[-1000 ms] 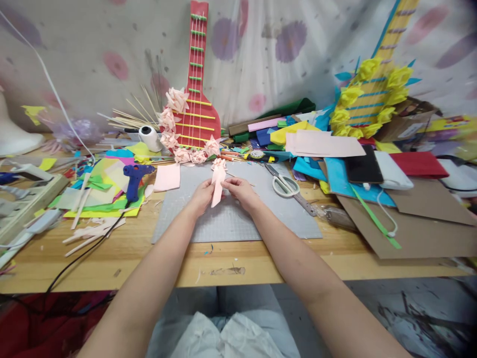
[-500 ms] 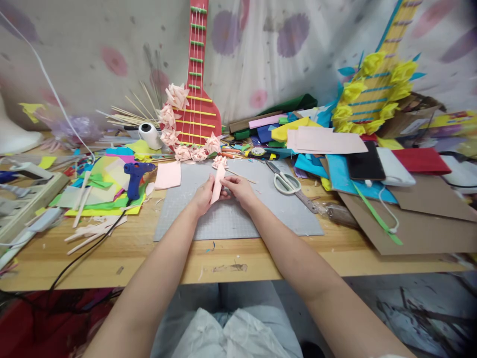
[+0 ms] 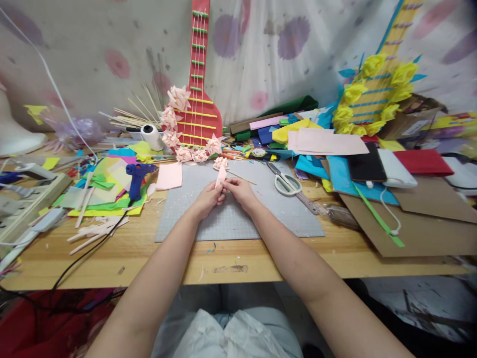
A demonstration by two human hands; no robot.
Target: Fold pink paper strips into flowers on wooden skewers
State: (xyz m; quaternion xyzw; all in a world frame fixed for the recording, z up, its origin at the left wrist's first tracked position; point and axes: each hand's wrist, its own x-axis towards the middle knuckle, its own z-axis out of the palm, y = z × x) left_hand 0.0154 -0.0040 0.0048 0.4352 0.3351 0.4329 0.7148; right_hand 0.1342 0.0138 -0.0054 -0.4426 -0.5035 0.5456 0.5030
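step in hand is prob. shaping the slim pale pink paper-like strip [image 3: 221, 177], held up over the grey gridded cutting mat [image 3: 231, 226] just in front of a ruffled pale pink flower [image 3: 220, 163]. left hand [image 3: 207, 200] has fingers curled closed round its lower part; right hand [image 3: 240, 191] pinches its edge, thumb + fingertips approx. together. next move prob. calls for a firm left hold w/ fine right fingertip work.
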